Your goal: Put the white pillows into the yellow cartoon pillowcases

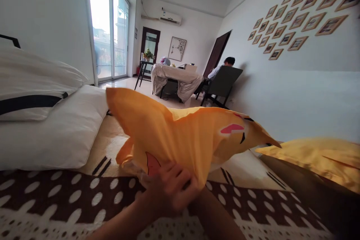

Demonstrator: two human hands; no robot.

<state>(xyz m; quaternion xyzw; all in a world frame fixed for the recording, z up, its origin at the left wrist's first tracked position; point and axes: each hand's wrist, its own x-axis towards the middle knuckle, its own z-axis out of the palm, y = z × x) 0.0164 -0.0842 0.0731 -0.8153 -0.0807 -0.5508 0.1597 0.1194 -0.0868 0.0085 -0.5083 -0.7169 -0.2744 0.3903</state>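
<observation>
The left hand curls its fingers into the yellow cloth, probably to gather its loose folds near the right forearm. The right hand is hidden; I cannot tell its state. The cloth fans from eleven to two o'clock of the left hand, a white pillow toward ten. No writing is legible.

Spotted blanket (partly dark brown), white pillow lying at left
</observation>
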